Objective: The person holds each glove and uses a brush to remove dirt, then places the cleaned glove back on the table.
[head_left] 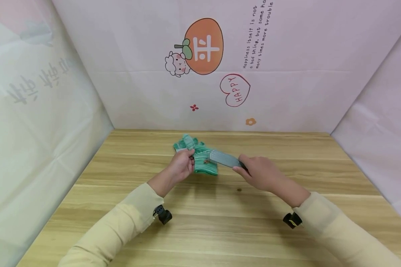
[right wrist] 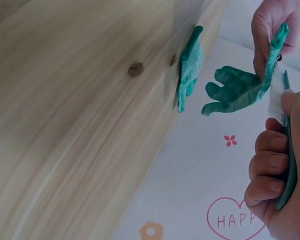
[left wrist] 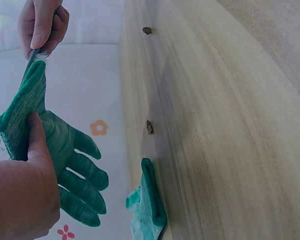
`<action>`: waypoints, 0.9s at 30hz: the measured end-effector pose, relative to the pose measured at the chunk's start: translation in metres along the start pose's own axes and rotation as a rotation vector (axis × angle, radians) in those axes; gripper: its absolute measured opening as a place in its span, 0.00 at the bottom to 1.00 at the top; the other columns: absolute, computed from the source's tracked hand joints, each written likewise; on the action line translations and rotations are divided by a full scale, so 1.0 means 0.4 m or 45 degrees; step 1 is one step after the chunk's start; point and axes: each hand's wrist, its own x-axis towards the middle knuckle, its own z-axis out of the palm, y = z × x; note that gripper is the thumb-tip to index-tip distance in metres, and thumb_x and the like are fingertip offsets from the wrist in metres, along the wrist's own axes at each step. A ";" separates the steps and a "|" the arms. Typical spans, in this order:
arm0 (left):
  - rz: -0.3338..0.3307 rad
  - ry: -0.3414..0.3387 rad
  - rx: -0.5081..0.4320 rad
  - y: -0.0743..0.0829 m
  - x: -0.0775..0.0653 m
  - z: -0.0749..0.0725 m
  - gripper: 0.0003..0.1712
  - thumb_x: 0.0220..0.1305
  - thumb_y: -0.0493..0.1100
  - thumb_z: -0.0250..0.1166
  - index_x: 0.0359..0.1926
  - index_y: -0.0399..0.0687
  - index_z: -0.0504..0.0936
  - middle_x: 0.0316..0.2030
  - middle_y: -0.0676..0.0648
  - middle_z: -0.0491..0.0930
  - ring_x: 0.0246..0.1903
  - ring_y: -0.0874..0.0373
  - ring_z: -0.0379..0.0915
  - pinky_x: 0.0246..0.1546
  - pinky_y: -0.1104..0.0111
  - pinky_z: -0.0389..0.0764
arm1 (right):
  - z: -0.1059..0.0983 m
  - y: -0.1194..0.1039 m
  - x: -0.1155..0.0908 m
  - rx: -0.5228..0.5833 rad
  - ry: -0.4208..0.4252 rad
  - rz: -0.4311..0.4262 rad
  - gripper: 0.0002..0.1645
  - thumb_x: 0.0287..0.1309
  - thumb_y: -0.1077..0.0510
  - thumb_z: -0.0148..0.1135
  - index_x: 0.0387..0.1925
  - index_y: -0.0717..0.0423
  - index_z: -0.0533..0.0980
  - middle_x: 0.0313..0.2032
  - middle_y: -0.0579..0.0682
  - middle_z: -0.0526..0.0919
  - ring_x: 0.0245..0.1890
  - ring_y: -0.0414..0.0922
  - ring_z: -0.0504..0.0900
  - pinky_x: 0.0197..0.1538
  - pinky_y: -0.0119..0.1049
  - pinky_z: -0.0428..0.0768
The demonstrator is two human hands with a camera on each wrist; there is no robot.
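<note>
In the head view my left hand (head_left: 183, 164) grips a green knitted work glove (head_left: 205, 167), raised off the table. The left wrist view shows the thumb on the cuff and the coated glove fingers (left wrist: 85, 187) hanging free. My right hand (head_left: 262, 172) holds a brush (head_left: 224, 158) by its handle, fingers curled round it. White bristles (right wrist: 276, 95) face the glove cuff in the right wrist view; whether they touch it I cannot tell. A small brown mark (head_left: 206, 161) shows on the glove. A second green glove (right wrist: 191, 65) lies on the table.
The wooden table (head_left: 137, 230) meets a printed white sheet (head_left: 147, 96) at its back edge, with more sheets at left and right. Two small dark brown spots, one of them a knot-like spot (right wrist: 135, 69), show on the tabletop.
</note>
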 end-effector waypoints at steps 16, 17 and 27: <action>-0.020 -0.007 0.009 -0.012 0.007 0.012 0.12 0.78 0.38 0.41 0.33 0.43 0.64 0.22 0.53 0.66 0.16 0.68 0.59 0.16 0.80 0.61 | -0.025 -0.035 0.041 -0.012 -0.005 -0.019 0.17 0.69 0.46 0.56 0.30 0.51 0.65 0.16 0.42 0.62 0.15 0.38 0.60 0.20 0.32 0.58; -0.023 -0.005 -0.002 -0.014 0.007 0.013 0.12 0.78 0.38 0.41 0.34 0.42 0.66 0.22 0.52 0.68 0.16 0.68 0.60 0.15 0.80 0.62 | -0.022 -0.041 0.048 -0.011 -0.004 -0.034 0.18 0.69 0.46 0.56 0.30 0.52 0.65 0.16 0.42 0.62 0.15 0.38 0.60 0.20 0.32 0.59; -0.016 0.003 -0.032 -0.012 0.006 0.006 0.11 0.78 0.38 0.39 0.36 0.41 0.64 0.25 0.51 0.70 0.19 0.67 0.64 0.19 0.79 0.68 | -0.002 -0.052 0.055 0.013 0.014 -0.085 0.17 0.70 0.48 0.56 0.30 0.52 0.65 0.15 0.42 0.60 0.15 0.37 0.58 0.21 0.32 0.57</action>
